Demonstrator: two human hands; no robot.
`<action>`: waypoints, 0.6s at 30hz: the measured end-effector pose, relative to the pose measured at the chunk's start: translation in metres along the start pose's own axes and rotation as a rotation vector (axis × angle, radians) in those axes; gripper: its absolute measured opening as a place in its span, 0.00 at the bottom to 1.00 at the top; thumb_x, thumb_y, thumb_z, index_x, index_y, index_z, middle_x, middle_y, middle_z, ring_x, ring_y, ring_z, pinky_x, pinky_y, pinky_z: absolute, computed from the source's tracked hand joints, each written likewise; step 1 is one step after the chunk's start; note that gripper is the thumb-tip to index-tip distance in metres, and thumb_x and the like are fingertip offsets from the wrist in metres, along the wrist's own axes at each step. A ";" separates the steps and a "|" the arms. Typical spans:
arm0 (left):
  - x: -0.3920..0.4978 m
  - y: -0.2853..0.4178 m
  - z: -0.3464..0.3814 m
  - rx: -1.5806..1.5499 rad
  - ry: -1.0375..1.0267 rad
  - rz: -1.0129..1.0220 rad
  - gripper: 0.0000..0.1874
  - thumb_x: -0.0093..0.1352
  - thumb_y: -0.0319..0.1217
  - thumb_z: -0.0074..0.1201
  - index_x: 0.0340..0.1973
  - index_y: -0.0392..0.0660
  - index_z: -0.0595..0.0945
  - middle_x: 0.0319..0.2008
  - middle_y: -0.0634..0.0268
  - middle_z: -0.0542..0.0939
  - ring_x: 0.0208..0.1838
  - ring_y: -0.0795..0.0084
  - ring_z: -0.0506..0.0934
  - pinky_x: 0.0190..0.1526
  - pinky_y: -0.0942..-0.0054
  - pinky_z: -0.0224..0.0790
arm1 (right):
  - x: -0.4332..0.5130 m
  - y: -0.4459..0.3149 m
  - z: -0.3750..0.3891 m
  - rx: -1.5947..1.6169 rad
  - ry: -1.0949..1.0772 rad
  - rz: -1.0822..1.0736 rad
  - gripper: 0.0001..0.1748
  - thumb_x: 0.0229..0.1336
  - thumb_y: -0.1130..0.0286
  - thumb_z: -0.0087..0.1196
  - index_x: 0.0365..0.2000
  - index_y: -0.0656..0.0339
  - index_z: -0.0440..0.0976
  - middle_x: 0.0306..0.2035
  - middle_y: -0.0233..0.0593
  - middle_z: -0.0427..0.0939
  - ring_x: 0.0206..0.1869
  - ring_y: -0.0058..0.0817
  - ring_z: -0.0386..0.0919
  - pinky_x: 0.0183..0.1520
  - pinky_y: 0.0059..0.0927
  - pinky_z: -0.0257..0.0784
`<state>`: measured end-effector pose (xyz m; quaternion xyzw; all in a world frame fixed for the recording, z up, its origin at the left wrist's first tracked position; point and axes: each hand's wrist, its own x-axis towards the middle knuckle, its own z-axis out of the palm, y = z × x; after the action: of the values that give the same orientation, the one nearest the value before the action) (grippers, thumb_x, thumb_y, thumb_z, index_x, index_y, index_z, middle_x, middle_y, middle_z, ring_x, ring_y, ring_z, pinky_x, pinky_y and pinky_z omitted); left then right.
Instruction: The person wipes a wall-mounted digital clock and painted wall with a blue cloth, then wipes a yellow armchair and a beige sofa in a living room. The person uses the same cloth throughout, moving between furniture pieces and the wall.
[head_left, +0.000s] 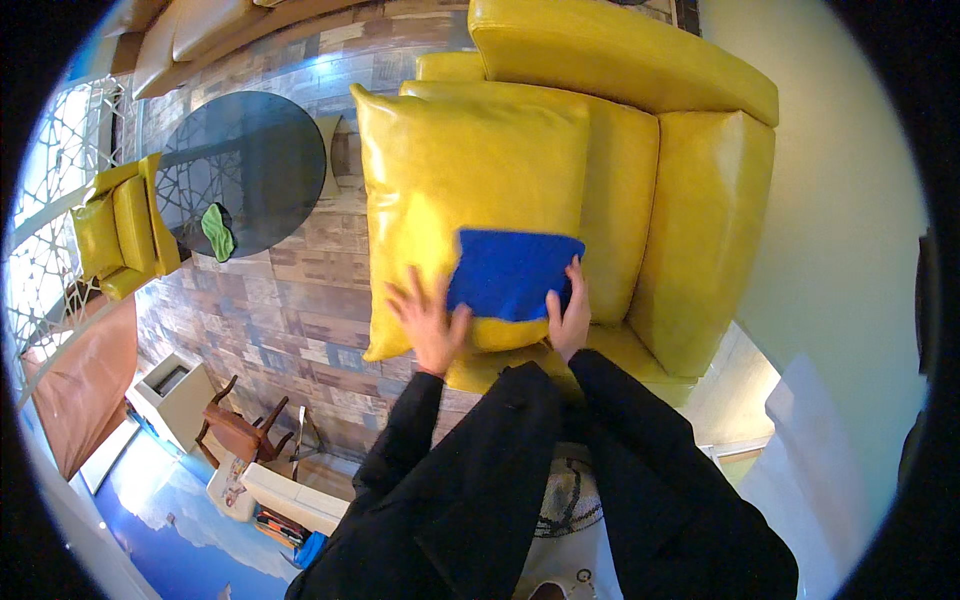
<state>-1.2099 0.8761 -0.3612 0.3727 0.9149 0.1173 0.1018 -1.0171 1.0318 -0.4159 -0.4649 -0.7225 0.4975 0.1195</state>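
A blue cloth (510, 274) lies flat on a large yellow leather-like cushion (480, 157), which rests on the seat of a yellow armchair (705, 232). My right hand (571, 307) is at the cloth's right edge, with thumb and fingers on it; whether they pinch the cloth cannot be told. On the cushion's near part, my left hand (431, 319) is spread beside the cloth's left edge, slightly blurred, and holds nothing. Both arms wear black sleeves.
A round dark glass table (255, 165) with a green cloth (217, 231) stands on the patterned floor at left. Beyond it is another yellow armchair (124, 225). A brown wooden chair (240, 431) stands at lower left, and a pale wall (832, 187) rises at right.
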 end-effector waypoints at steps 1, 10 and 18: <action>0.017 -0.019 -0.001 0.020 0.055 -0.136 0.41 0.67 0.49 0.58 0.73 0.55 0.65 0.80 0.48 0.49 0.79 0.27 0.42 0.73 0.27 0.33 | 0.015 0.001 0.004 0.093 0.062 0.160 0.36 0.72 0.51 0.48 0.66 0.69 0.61 0.70 0.60 0.63 0.70 0.53 0.65 0.72 0.48 0.58; 0.120 -0.174 0.031 -0.892 -0.202 -0.750 0.41 0.78 0.61 0.37 0.69 0.36 0.71 0.62 0.52 0.79 0.59 0.63 0.80 0.61 0.67 0.70 | 0.117 0.030 0.025 1.045 -0.346 0.852 0.46 0.66 0.40 0.56 0.72 0.57 0.57 0.72 0.35 0.64 0.70 0.35 0.65 0.71 0.41 0.62; 0.106 -0.111 0.008 -0.858 -0.277 -0.738 0.46 0.75 0.66 0.37 0.65 0.34 0.75 0.61 0.49 0.80 0.62 0.59 0.78 0.63 0.66 0.67 | 0.075 -0.002 -0.017 1.081 -0.320 0.909 0.41 0.64 0.48 0.62 0.70 0.57 0.62 0.67 0.35 0.70 0.66 0.34 0.70 0.68 0.40 0.67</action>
<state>-1.3546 0.8749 -0.4113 -0.0335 0.8330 0.3844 0.3965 -1.0477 1.1014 -0.4277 -0.5167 -0.1194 0.8478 0.0069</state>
